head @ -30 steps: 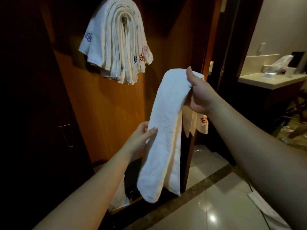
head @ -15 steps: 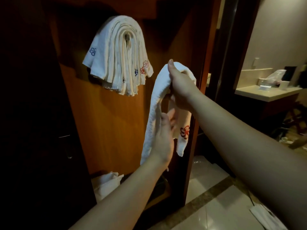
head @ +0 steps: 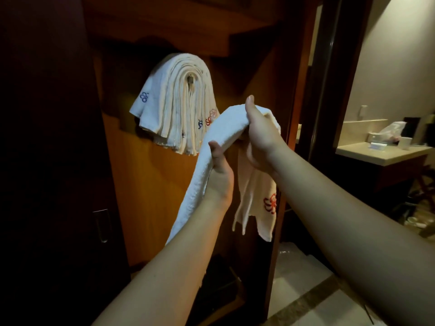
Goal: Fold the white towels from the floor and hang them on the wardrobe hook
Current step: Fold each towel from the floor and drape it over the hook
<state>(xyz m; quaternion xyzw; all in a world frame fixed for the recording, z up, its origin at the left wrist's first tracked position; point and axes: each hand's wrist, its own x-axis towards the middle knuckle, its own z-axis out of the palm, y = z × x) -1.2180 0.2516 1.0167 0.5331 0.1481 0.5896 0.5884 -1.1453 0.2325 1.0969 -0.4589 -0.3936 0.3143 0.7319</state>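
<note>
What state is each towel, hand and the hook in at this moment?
Folded towel: draped, held by both hands, not yet hung.
Right hand: gripping the towel's top fold.
Left hand: gripping the towel lower down.
Hung towels: stacked over the hook.
Hook: loaded, tip visible.

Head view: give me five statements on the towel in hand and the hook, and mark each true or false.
1. Both hands hold the folded towel. True.
2. The hook is bare. False: a stack of hung towels drapes over it.
3. The right hand has its grip at the towel's top fold. True.
4. The held towel's embroidery is blue. False: it is red.
5. The left hand is above the right. False: it is lower, on the towel's near strand.
</note>
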